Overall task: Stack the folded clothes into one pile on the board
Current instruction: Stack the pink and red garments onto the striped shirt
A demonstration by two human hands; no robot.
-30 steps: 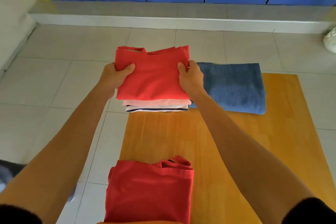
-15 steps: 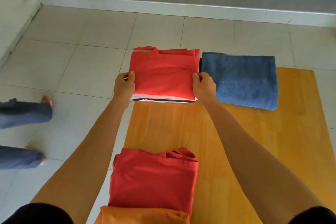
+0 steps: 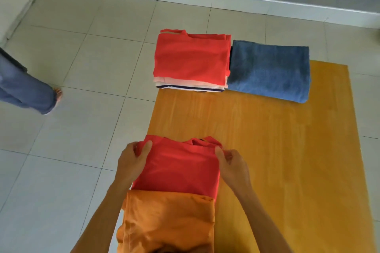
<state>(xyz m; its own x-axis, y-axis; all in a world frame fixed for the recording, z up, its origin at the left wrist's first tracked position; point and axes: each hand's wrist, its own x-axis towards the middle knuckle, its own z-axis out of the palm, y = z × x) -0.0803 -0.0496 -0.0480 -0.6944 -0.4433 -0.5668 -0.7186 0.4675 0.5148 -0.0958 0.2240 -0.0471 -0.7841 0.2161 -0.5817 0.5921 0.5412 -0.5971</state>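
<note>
Two red folded shirts (image 3: pixel 192 58) (image 3: pixel 176 167), one orange (image 3: pixel 167 220), one blue towel (image 3: pixel 269 71), one board (image 3: pixel 267 139)

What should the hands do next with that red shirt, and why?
Probably lift the near red shirt and carry it to the pile at the board's far end. The left hand and right hand already pinch its far corners, and the pile's top is free.

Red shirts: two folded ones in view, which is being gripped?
The near red shirt, above the orange garment; left hand and right hand pinch its far corners. The far one tops the pile, untouched.
</note>
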